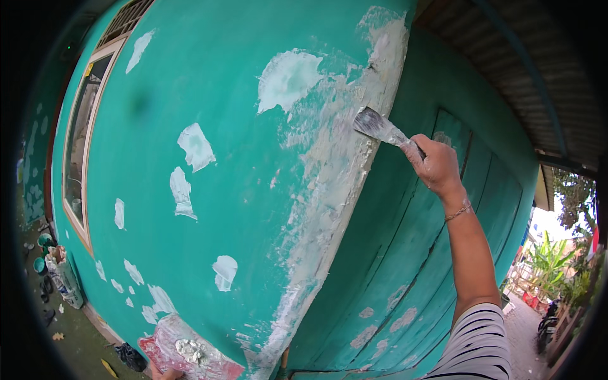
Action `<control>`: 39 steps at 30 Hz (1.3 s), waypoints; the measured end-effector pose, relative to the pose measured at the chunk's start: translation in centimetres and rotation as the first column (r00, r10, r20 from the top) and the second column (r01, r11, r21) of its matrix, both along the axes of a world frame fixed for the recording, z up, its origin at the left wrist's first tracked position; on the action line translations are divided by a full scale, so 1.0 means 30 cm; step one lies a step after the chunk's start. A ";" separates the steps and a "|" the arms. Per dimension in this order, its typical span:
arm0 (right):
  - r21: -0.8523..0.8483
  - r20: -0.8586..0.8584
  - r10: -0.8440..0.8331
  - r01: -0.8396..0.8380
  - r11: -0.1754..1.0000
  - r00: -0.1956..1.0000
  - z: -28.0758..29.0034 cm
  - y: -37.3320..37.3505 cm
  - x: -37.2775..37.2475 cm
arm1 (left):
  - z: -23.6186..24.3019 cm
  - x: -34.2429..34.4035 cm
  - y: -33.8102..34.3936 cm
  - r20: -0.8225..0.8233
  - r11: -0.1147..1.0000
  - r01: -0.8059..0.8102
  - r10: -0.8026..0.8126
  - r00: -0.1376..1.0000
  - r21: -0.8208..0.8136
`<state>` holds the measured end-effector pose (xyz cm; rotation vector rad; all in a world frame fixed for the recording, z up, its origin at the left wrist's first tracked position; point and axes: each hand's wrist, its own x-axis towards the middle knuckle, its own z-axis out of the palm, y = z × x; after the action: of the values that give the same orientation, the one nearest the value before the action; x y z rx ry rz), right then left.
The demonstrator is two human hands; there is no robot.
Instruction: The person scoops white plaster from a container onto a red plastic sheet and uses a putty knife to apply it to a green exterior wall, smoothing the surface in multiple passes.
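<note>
Holds the putty knife (381,128) high at the outer corner of the green wall (240,209), with its smeared blade over the rough, pale filler strip (335,164); cannot tell whether pressing hard or merely grazing. Grips the handle firmly in the right hand (437,166), with fingers curled round and thumb forward. Looks like spreading and smoothing filler along the edge, probably partway through, judging by leftover ridges and thin streaks. Seems to call next for a flat, steady stroke along the corner, then perhaps a fresh scoop. Carries 1 lump of putty (190,350) at the lower rim on 1 red, smeared board (152,347), apparently pinched at the near edge by the left hand (166,374), largely cut off. Shows, farther out, scattered pale patches (288,79), then a framed window (82,133) and a sack (65,282) at left, and leafy plants (550,259) far right.
</note>
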<state>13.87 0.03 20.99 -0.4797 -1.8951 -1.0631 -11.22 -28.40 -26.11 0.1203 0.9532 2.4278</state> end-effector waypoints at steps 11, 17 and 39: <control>-0.071 -0.201 0.024 -0.039 0.997 0.979 0.202 0.085 0.051 | 0.016 0.015 0.060 0.046 1.000 0.005 -0.005 0.999 0.000; -0.219 -0.122 0.182 -0.206 0.954 0.976 0.152 0.104 0.039 | 0.039 0.034 0.051 0.089 1.000 -0.022 0.020 0.996 0.017; -0.004 -0.051 -0.097 0.096 0.995 0.994 0.104 -0.035 -0.027 | 0.000 0.058 -0.026 -0.012 1.000 0.018 -0.018 1.000 0.007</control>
<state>13.06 -1.01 24.11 -0.5989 -1.8436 -1.1022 -9.47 -29.19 -26.09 0.1450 0.9452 2.4168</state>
